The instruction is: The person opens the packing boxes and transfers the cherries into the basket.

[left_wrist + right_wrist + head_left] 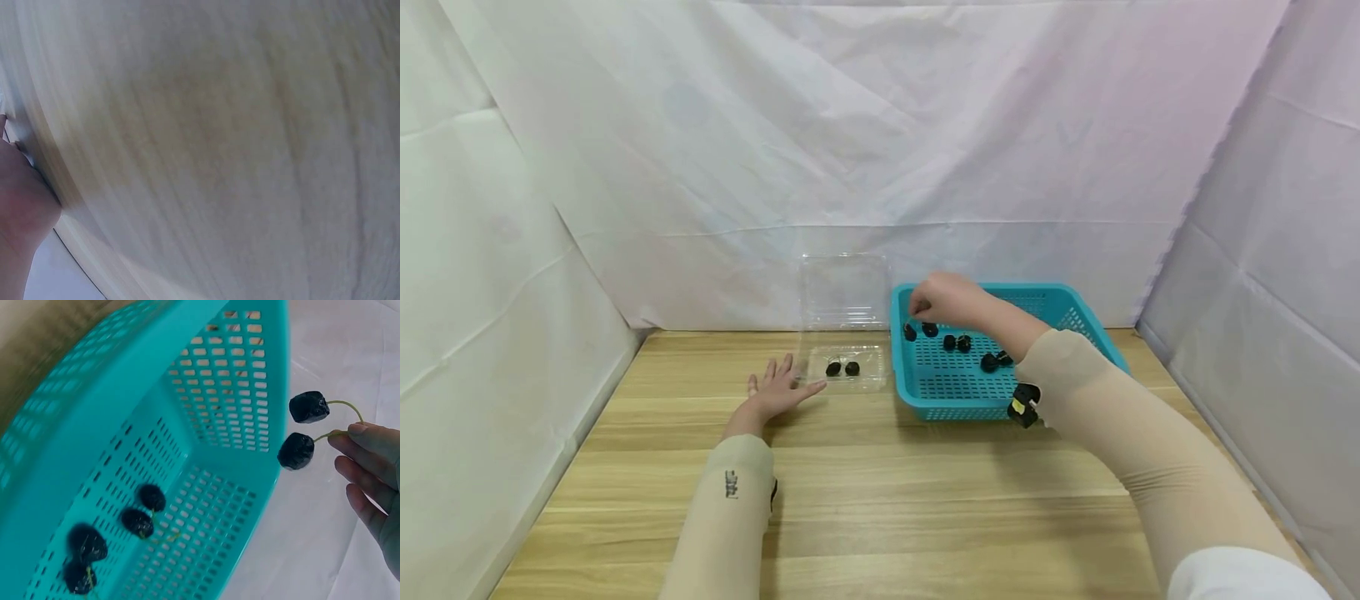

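My right hand (949, 300) is over the back left of a turquoise plastic basket (951, 413), pinching green stems between thumb and fingertips. From those stems hangs a pair of dark cherries (296, 451), clear of the basket's wall in the right wrist view. Two more pairs of cherries (957, 342) lie on the basket's slotted floor. A clear hinged plastic box (871, 379) stands left of the basket with its lid raised, and two cherries (842, 368) sit inside. Beside the box, my left hand (777, 392) rests on the table, fingers spread, thumb near the box's front left corner.
The wood-grain table (880, 508) runs back to a white cloth (850, 125) hanging behind the box and basket. Cloth walls also stand on the left and right. The left wrist view shows mostly blurred tabletop.
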The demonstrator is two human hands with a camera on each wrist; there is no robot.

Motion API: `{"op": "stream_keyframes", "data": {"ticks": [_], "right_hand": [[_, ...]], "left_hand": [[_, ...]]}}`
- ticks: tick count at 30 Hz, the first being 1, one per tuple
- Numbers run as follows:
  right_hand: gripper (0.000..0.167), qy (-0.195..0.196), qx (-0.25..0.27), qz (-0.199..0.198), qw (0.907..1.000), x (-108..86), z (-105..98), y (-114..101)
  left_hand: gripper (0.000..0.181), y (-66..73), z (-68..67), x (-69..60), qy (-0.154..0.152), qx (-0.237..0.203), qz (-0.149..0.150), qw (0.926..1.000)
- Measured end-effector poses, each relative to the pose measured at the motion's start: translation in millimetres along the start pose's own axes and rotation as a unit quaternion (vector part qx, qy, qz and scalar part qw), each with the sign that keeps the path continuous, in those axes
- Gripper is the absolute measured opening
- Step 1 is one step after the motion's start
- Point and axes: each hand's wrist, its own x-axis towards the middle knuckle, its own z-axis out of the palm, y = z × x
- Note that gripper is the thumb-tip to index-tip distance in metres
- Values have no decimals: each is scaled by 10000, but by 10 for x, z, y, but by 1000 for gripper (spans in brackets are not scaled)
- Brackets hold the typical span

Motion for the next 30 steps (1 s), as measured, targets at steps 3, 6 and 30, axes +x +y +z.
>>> {"op": "stream_keyframes", "data": {"ticks": [3, 6, 30], "right_hand": [[13, -155, 46, 166, 9997, -25, -10, 60], [12, -336, 192, 349, 9986, -36, -38, 112], [15, -1220, 1379, 952, 9783, -12, 59, 486]], "left_hand": [[100, -19, 16, 16, -16, 0, -18, 10000], [102, -62, 42, 52, -28, -66, -9, 10000], [101, 29, 1, -39, -11, -3, 33, 10000]]}}
